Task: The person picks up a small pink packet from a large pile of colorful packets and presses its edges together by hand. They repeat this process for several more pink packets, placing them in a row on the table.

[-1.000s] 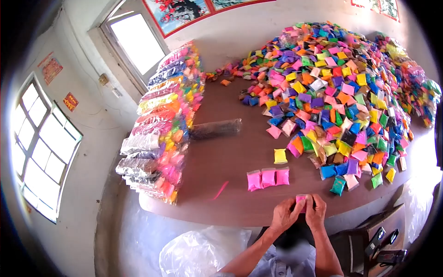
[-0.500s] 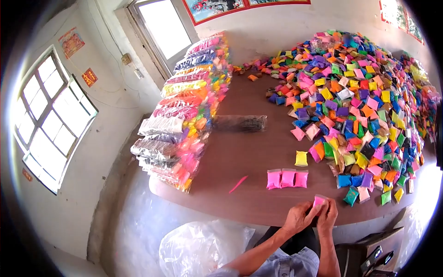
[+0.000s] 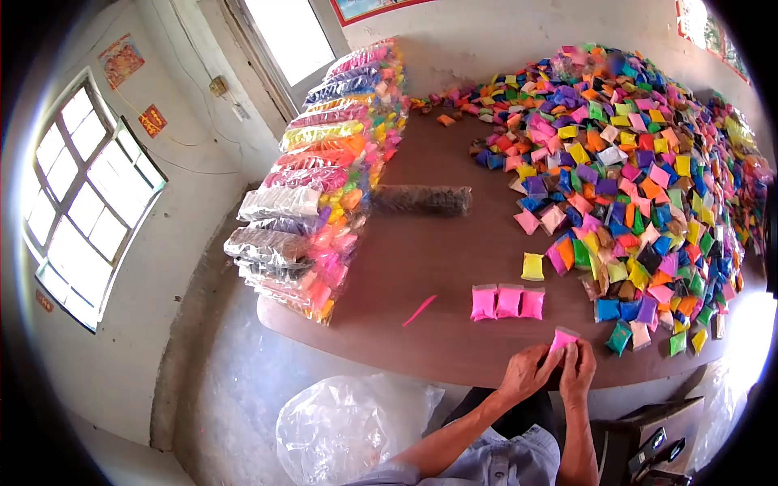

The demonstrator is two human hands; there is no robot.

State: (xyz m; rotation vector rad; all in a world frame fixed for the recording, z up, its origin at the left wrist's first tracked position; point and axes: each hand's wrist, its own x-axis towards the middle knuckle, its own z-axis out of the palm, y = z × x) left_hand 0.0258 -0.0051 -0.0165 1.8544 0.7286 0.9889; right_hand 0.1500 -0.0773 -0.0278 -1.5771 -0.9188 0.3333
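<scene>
A small pink packet (image 3: pixel 563 337) is pinched between my two hands at the table's front edge, its upper part showing above my fingers. My left hand (image 3: pixel 525 375) grips it from the left with bent fingers. On the other side, my right hand (image 3: pixel 578 371) has its fingertips closed on the packet too. Just beyond them, a few pink packets (image 3: pixel 508 301) lie side by side in a row. A single yellow packet (image 3: pixel 532 266) sits behind that row, and a thin pink strip (image 3: pixel 420 310) lies to the left.
A large heap of colorful packets (image 3: pixel 640 186) covers the table's right side. Long filled plastic bags (image 3: pixel 279 204) are stacked along the left. One dark clear-wrapped bundle (image 3: pixel 421 200) lies mid-table. Below the brown table (image 3: pixel 365 324) is a clear plastic bag (image 3: pixel 348 425).
The pink packet has tilted and shows more above my fingers. Both hands remain close together around it. The camera view has shifted slightly.
</scene>
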